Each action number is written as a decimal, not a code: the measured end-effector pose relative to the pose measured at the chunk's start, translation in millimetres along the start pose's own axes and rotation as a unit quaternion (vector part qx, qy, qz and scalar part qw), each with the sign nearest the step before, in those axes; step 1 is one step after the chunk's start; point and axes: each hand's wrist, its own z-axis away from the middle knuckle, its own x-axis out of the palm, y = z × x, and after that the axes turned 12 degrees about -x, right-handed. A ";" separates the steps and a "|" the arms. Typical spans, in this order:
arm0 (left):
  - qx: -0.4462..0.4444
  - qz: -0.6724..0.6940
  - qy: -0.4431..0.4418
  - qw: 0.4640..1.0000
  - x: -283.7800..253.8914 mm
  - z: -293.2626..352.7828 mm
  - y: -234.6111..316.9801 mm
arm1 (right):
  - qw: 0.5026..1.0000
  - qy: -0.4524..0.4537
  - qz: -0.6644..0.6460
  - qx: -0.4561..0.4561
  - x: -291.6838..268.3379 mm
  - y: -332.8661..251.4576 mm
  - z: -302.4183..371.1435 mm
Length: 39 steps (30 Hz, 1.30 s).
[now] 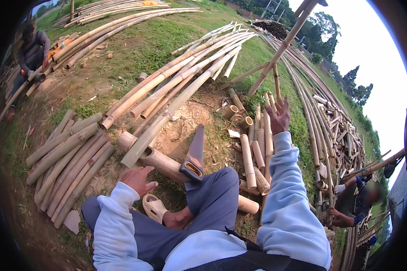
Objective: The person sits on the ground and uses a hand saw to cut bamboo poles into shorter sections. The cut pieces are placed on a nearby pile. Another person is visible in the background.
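Observation:
My left hand [139, 179] is open, thumb and fingers apart and holding nothing, just below the cut end of a long pale bamboo pole [156, 131]. That pole rests across a thick bamboo log [165, 166] lying in front of my legs. A handsaw [196, 147] with a black handle stands against the log beside my knee, its blade pointing away from me. Out to the right, my right hand [281, 118] is raised with spread fingers and grips nothing. Short cut bamboo pieces [248, 162] lie beneath and left of that arm.
A stack of cut bamboo lengths [77, 167] lies at my left. Long poles [181, 67] stretch ahead over grass. A slanted wooden post [282, 47] rises ahead right, near a large bamboo pile [339, 131]. Co-workers sit at far left [31, 58] and right [357, 201].

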 end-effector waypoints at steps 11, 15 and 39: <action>-0.021 0.015 -0.008 1.000 -0.9 -10.0 -5.6 | 0.990 -0.057 -0.126 0.011 40.9 -60.9 -12.3; -0.021 -0.004 -0.019 1.000 1.7 -19.1 -5.7 | 0.973 -0.057 -0.225 0.012 72.3 -92.5 -34.9; 0.001 0.251 0.275 0.928 -10.9 -14.2 -16.9 | 0.828 -0.314 -0.395 0.244 101.0 -172.2 41.0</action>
